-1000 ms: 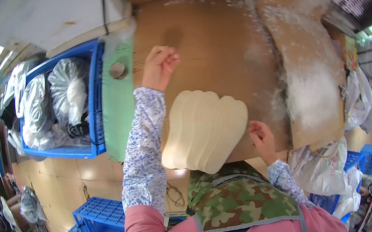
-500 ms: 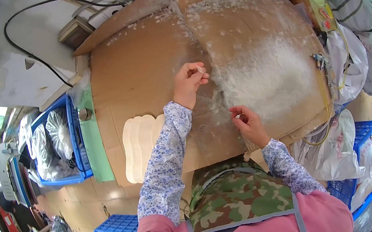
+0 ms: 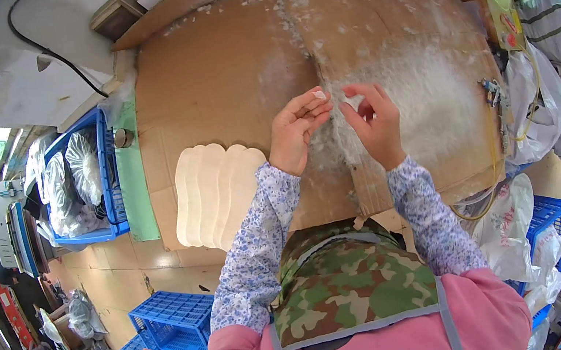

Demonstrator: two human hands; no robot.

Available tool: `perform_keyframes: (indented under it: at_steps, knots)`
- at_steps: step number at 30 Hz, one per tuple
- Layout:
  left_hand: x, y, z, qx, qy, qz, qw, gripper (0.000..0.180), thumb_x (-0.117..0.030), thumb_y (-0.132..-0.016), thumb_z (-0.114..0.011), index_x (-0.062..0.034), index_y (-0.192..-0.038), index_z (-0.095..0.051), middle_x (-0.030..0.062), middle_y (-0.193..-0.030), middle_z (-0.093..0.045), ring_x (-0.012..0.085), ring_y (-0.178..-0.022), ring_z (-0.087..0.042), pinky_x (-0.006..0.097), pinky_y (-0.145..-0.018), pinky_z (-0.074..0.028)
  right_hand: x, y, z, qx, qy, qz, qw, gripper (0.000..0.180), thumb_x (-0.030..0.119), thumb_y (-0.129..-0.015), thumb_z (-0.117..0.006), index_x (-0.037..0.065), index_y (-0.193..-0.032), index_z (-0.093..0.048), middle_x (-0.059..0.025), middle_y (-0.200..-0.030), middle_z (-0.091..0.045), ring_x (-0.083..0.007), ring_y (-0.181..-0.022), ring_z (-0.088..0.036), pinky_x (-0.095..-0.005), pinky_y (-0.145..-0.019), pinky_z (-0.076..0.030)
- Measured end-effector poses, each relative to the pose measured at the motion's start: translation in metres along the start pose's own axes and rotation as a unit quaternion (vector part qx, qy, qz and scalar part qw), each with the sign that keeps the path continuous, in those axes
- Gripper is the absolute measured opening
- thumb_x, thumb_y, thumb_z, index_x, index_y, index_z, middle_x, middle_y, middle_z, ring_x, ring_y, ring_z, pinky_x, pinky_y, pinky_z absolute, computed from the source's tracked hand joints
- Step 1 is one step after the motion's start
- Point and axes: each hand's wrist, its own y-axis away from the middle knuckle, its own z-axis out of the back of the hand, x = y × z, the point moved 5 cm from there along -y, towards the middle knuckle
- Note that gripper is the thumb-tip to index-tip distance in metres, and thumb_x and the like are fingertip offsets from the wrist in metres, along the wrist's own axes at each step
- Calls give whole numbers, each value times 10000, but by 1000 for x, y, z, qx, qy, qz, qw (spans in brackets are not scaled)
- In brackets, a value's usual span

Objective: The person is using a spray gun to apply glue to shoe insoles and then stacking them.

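Over the middle of the cardboard-covered table (image 3: 219, 74), my left hand (image 3: 294, 132) is closed, with its fingers bunched toward the thumb. At its fingertips shows a small white piece (image 3: 319, 95), too small to name. Just right of it, my right hand (image 3: 377, 125) curves with thumb and forefinger apart and nothing visible between them. The fingertips of both hands are close together, a narrow gap between them. Several cream, wavy-edged flat pieces (image 3: 213, 193) lie overlapped in a row left of my left forearm.
White dust and flakes (image 3: 439, 104) cover the cardboard's right side. On the left stands a blue crate (image 3: 111, 181) with plastic-wrapped bundles, beside a green strip (image 3: 136, 177). A thin yellow hose (image 3: 495, 172) and a small metal air fitting (image 3: 491, 91) lie at the right edge. Blue crates (image 3: 175, 319) stand below left.
My right hand has moved up and inward, close to my left hand. The left hand has shifted slightly right and its fingers point more to the right. The view has tilted a little.
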Motion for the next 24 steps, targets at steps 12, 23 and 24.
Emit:
perform_keyframes:
  at_steps: [12,23,24]
  knots:
    - [23,29,28,-94,83,4,992,386,-12,-889,-458,13,-1273,-428,140,-1178,-552,230,-1051,-557,346,-961,-438,37,-10,4,281,-97,-87,951,112,37,-738,-700,72,-816,-629,46,-711,-583,-39,-528,-471,-206,-484,-381]
    - [86,105,25,-120,51,87,988,60,-89,-924,-487,-52,-937,-532,28,-814,-537,152,-757,-549,287,-713,-457,-56,-196,53,164,368,41,914,283,90,-753,-630,39,-1031,-639,-121,-1049,-611,-126,-894,-584,-216,-718,-462]
    - [86,107,26,-123,23,77,989,68,-75,-917,-486,-53,-939,-547,13,-804,-539,122,-730,-535,250,-671,-440,-142,-209,73,125,668,-46,732,321,116,-754,-655,79,-1073,-641,-133,-1113,-588,-91,-904,-568,-188,-705,-446]
